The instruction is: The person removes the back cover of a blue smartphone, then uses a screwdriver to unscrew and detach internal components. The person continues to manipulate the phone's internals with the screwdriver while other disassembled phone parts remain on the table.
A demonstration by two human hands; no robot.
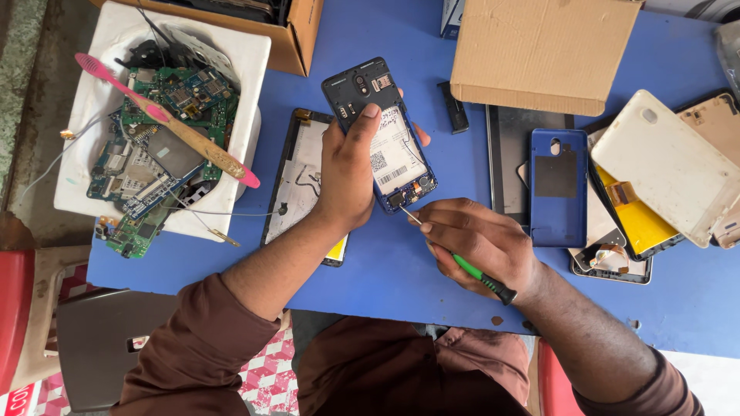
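My left hand (348, 168) grips an opened phone (385, 146) with its back cover off, battery and dark inner frame showing, held above the blue table (385, 266). My right hand (478, 240) holds a green-handled screwdriver (478, 273) like a pen. Its metal tip touches the phone's lower end near the bottom board. Under my left wrist lies a detached phone screen panel (297, 181), flat on the table.
A white foam box (247, 69) at the left holds several circuit boards and a pink toothbrush (166, 119). A blue back cover (557, 187), a white cover (663, 166) and more phone parts lie at the right. Cardboard boxes (539, 50) stand at the far edge.
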